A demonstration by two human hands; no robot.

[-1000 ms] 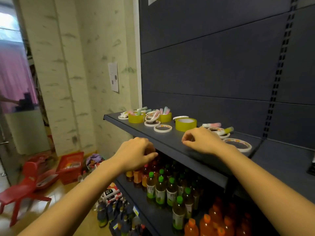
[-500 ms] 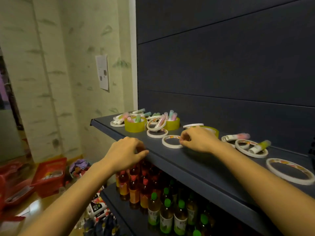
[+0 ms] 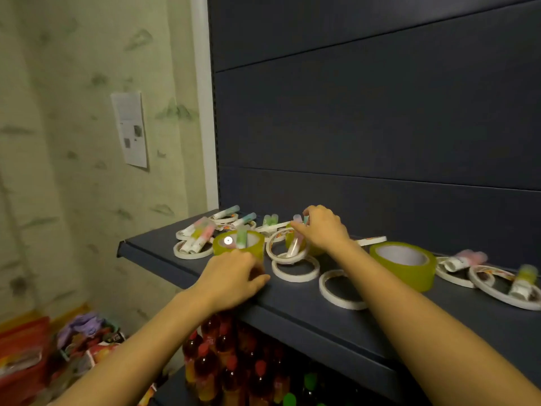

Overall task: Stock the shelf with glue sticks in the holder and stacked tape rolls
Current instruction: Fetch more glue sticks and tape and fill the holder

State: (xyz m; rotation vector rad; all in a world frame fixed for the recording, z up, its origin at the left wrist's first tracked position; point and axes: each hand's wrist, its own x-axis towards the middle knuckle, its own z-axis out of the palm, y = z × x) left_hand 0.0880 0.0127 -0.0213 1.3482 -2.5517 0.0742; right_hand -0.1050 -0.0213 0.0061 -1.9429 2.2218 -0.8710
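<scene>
Glue stick, pink-capped and white-bodied, pinched in right hand grip; left hand grip unclear.

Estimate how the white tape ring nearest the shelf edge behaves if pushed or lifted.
The ring lies flat on the shelf, so it would probably slide, not roll. It is a thin open hoop, so likely light and may flex when pinched. Set on edge, it could roll off.

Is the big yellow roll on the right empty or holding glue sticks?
Empty. The yellow roll shows a bare white core, no sticks inside.
</scene>
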